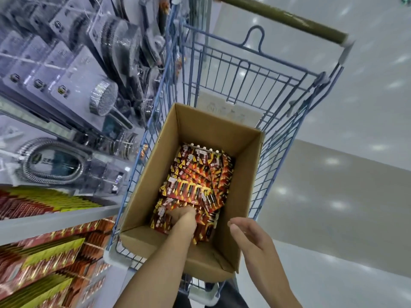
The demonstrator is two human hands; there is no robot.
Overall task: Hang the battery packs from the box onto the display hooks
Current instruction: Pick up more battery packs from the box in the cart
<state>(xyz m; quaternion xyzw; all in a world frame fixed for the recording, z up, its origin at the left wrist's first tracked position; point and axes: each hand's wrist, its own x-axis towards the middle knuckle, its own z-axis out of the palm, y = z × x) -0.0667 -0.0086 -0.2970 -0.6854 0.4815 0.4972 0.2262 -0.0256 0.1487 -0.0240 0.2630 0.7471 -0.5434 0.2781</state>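
An open cardboard box [146, 185] sits in a blue wire shopping cart [278, 156]. Several red and yellow battery packs [200, 176] lie heaped on its bottom. My left hand [183, 218] reaches down inside the box, fingers curled among the nearest packs; whether it grips one I cannot tell. Above the box's near right corner my right hand [246, 232] hovers with fingers loosely apart and nothing in it. At the lower left, hung battery packs [51, 258] fill the display rows.
Shelving on the left carries packaged shower heads [103, 100] and a coiled shower hose [44, 161] above the battery rows. The cart's olive handle [282, 17] is at the far end. Glossy pale floor [344, 196] lies to the right.
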